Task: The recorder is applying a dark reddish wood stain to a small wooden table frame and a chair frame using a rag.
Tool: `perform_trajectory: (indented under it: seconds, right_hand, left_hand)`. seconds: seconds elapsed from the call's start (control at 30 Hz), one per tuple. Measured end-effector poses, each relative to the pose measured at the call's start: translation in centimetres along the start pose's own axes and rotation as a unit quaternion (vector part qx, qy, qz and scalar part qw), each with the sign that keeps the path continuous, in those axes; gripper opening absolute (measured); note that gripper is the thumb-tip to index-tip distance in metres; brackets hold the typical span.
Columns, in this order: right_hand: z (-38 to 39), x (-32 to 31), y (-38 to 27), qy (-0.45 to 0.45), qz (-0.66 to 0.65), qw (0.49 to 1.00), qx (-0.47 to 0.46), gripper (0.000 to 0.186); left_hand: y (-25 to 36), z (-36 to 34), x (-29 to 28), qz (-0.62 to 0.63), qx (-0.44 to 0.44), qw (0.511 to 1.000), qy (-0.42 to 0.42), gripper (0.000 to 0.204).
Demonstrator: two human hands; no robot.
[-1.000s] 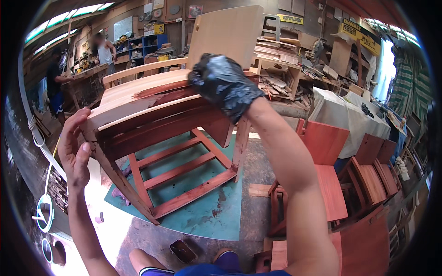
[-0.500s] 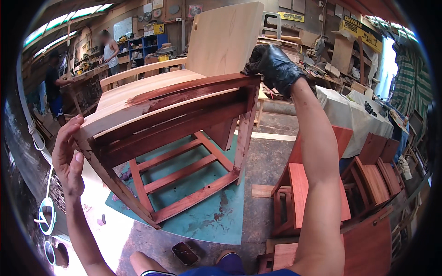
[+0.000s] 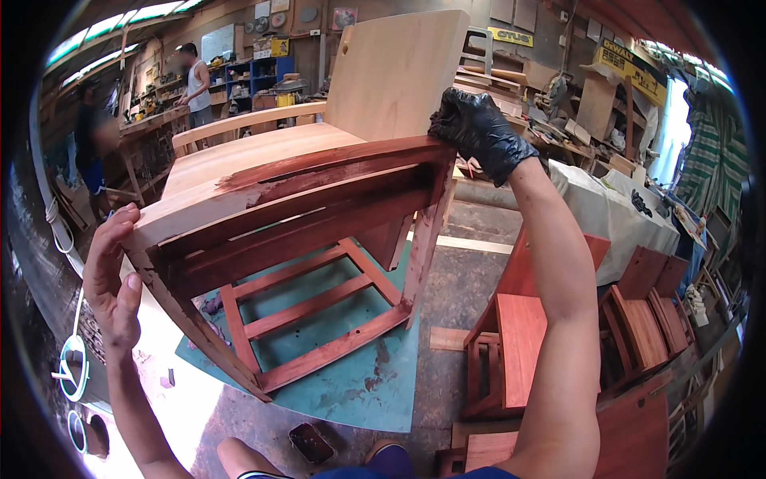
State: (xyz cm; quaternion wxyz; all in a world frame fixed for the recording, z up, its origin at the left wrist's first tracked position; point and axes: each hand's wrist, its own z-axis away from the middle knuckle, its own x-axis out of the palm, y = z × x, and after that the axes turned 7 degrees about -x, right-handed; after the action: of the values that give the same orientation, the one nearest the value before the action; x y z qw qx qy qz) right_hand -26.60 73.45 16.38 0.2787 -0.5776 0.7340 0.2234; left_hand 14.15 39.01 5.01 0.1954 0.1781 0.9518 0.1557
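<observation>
A wooden chair (image 3: 263,227) is tipped up in front of me, its underside facing me. Reddish-brown stain covers the right stretch of its curved front edge and much of the underframe; the left stretch, seat top and backrest (image 3: 395,76) are pale bare wood. My bare left hand (image 3: 116,275) holds the chair's left corner, fingers over the edge and thumb apart. In a black glove, my right hand (image 3: 483,136) is closed at the right end of the stained edge. Whatever is bunched in its fingers is too dark to make out.
A stained green sheet (image 3: 375,391) lies under the chair. Near my feet sits a small dark tray (image 3: 311,443). Reddish chairs (image 3: 523,343) stand at right, before a cloth-covered table (image 3: 614,207). White buckets (image 3: 74,369) are at left; two people (image 3: 195,84) stand at the back left.
My gloved right hand has shifted slightly right and down at the edge's right end. My left hand stays on its corner. The view has shifted a little; the person at far left has turned.
</observation>
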Motion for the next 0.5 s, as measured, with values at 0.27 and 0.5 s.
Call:
perform_trajectory:
  seconds: [0.27,0.5]
  right_hand:
    - [0.3,-1.7,-0.8,0.050,-0.168,0.980,0.090,0.025]
    - [1.1,-0.2,1.7,-0.028,-0.044,0.998,0.030,0.021]
  left_hand:
    - [-0.3,-0.1,-0.1,-0.020,-0.011,1.000,-0.008,0.050]
    - [-0.2,-0.1,-0.6,-0.043,-0.008,0.999,-0.009,0.048]
